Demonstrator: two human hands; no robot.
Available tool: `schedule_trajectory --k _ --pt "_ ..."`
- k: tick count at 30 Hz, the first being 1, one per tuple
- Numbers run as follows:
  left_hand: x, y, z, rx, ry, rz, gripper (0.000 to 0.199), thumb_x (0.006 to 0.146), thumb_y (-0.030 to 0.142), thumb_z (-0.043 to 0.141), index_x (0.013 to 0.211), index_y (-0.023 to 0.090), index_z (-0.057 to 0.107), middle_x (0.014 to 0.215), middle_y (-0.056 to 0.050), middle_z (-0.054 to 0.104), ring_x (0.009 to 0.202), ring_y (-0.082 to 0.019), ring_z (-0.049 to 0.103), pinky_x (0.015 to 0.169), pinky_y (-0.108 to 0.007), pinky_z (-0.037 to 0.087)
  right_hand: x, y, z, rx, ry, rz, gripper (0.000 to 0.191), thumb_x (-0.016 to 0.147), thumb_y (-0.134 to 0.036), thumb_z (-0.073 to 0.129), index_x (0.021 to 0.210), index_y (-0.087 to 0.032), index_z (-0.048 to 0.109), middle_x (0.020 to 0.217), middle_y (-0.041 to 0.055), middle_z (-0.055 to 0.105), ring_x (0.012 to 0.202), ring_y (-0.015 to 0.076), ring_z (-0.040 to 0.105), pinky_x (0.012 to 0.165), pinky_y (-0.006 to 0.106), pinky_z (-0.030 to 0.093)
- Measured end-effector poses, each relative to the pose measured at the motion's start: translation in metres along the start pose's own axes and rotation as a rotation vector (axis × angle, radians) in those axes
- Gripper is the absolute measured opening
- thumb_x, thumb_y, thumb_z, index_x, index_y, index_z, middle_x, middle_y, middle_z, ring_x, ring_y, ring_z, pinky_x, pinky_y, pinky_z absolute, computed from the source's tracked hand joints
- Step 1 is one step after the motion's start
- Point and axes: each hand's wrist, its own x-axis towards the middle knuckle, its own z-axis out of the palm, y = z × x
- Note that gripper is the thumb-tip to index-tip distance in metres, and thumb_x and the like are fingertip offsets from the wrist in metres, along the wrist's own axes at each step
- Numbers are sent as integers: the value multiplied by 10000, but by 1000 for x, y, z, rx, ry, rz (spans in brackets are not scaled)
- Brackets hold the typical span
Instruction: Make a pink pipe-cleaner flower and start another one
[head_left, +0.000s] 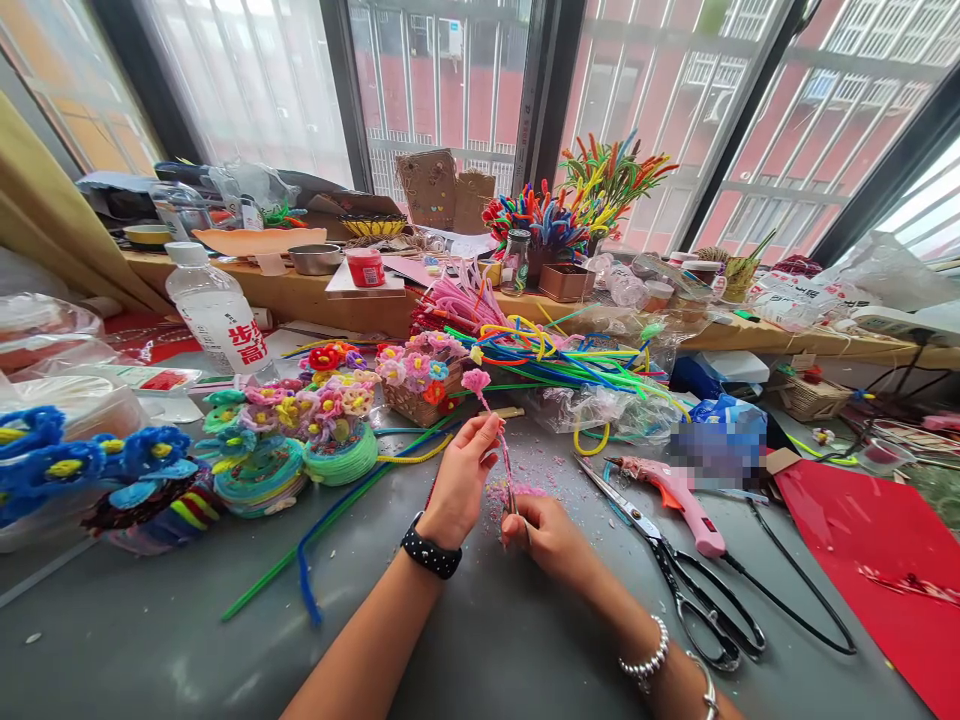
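Near the middle of the table, my left hand point(463, 478) pinches the stem of a pink pipe-cleaner flower point(475, 381), whose head points up and a little left. The stem runs down toward my right hand point(546, 535). My right hand is closed around a small metal tool point(511, 497), with its tip at the lower part of the pink stem; the tool's handles are mostly hidden by my fingers. Pink fuzz clippings point(551, 470) lie scattered on the table behind my hands.
Large black-handled scissors point(660, 550) and a pink glue gun point(679, 495) lie at the right, beside red sheets point(862, 560). Pots of fuzzy flowers point(341, 450) and a bottle point(217, 315) stand left. Bundled pipe cleaners point(555, 350) lie behind. A green stem point(277, 575) crosses the left side.
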Motion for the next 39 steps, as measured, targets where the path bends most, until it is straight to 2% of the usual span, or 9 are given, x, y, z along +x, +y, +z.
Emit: schedule_trajectory --k 6,12,20,24,31,36,39 --pt "1 1 -1 -24 35 14 161 603 286 673 679 172 590 680 41 537 571 -35 446 533 -167 309 1 -1 1 -22 82 55 608 602 -751 343 480 -162 424 493 5 490 485 101 419 468 213 301" --pt "3 2 -1 -55 65 14 190 588 298 684 683 175 576 684 51 521 558 -31 438 523 -168 316 2 -1 -1 -18 141 103 590 572 -753 383 439 -179 342 430 -23 430 437 83 368 438 206 273" --pt "1 4 -1 -22 -41 -32 142 624 278 656 652 164 575 693 39 514 568 -34 424 526 -160 319 -1 -1 -15 -70 -63 -35 700 574 -805 201 550 -156 462 509 -22 382 489 99 339 453 220 247" --pt "0 2 -1 72 -117 -62 116 636 261 645 643 165 580 704 33 519 598 -41 424 560 -163 320 -1 -4 -16 -98 -91 -70 700 573 -805 189 537 -156 449 509 -25 371 498 98 329 453 219 244" --pt "-1 1 -2 135 -133 -57 120 652 276 632 639 170 577 714 32 513 621 -45 412 584 -163 311 0 -2 -13 -85 -7 3 656 556 -798 287 466 -159 407 457 -32 365 467 82 300 438 214 226" --pt "1 1 -2 105 -74 -29 121 640 276 641 636 175 573 707 38 497 620 -46 410 582 -165 309 1 -2 -9 -74 117 62 571 600 -706 429 401 -173 369 405 -25 414 425 75 316 431 213 238" --pt "2 1 -2 86 -45 -12 120 628 275 650 645 181 577 718 39 500 626 -48 416 585 -170 311 1 -2 -9 -71 143 65 570 600 -698 441 389 -177 347 394 -22 428 413 72 320 426 210 242"
